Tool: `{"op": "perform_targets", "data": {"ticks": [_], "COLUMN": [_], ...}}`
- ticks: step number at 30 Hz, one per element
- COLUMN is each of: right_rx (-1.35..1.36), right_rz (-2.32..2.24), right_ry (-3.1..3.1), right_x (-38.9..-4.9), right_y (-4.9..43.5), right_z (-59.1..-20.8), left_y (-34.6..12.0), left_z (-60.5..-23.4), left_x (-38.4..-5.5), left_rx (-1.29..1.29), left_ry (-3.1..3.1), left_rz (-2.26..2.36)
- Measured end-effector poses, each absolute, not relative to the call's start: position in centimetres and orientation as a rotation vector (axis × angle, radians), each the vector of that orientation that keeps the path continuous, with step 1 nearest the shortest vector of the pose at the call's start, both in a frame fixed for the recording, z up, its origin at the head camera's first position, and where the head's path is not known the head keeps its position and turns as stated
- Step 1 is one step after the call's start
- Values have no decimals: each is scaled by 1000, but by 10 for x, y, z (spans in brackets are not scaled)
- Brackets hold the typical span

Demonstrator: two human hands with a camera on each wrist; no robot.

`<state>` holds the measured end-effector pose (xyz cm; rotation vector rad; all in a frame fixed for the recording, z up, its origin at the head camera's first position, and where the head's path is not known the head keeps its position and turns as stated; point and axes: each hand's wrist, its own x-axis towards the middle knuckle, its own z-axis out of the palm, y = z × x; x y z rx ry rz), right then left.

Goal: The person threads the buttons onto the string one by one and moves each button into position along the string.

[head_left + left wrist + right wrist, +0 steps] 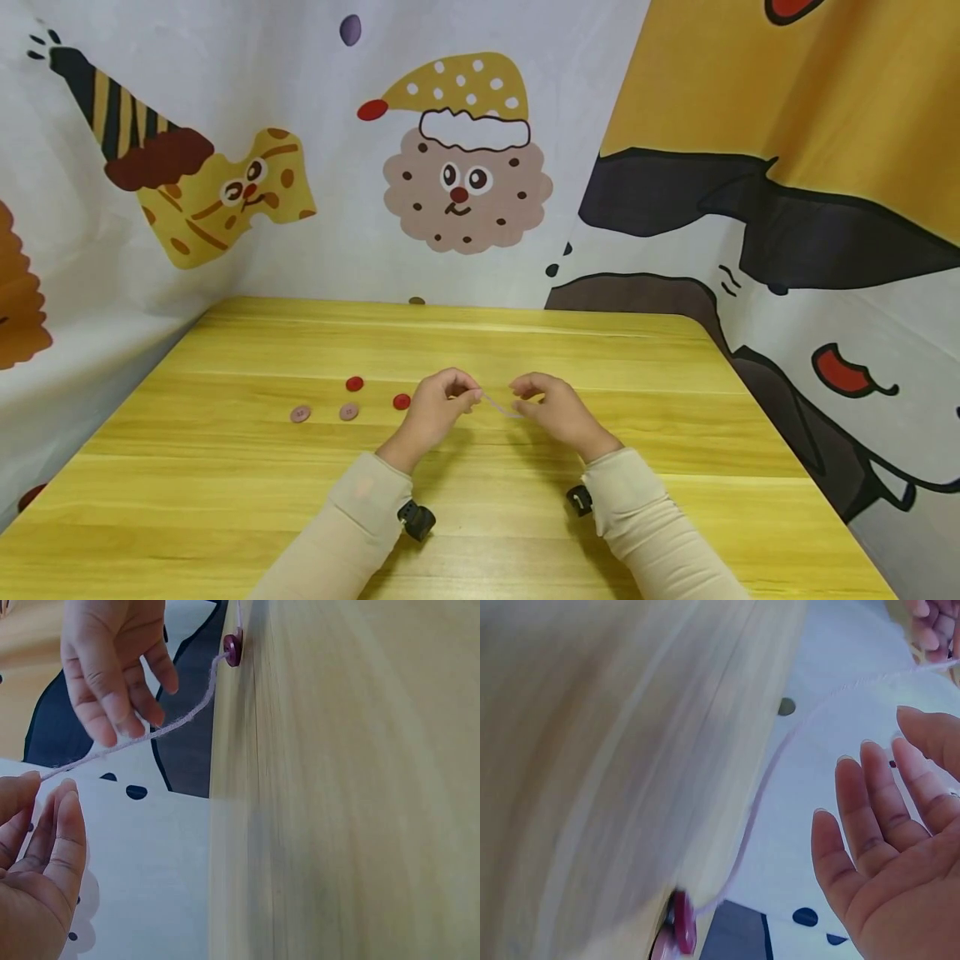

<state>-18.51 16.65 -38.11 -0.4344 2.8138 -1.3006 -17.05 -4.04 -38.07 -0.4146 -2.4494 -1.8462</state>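
My left hand (433, 414) pinches a thin pale pinkish string (184, 720) between thumb and forefinger, above the table. From that pinch the string droops across to the right. A dark red button (233, 649) is threaded on it near the tabletop. Part of a pinkish piece shows beside that red button (682, 922) in the right wrist view, too cut off to tell fully. My right hand (558, 410) hovers close to the string, fingers loosely spread and thumb apart, gripping nothing. In the head view the right hand hides the threaded button.
Left of my hands, two red buttons (354, 383) and two pinkish buttons (348, 412) lie apart on the wooden table (480, 533). A cartoon-printed curtain (300, 67) hangs behind the table and along its sides.
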Motion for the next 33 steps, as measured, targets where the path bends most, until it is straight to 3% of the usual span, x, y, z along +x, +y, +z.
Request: {"op": "perform_targets", "data": {"ticks": [33], "right_rx": [-568], "right_rz": [-1514], "right_ry": [2685], "right_x": [-178], "right_y": [130], "right_z": [-378], "left_y": [-42], "left_z": [-382], "left_x": [-171], "left_rx": [-454], "left_ry": [-2459], "left_rz": [-1822]}}
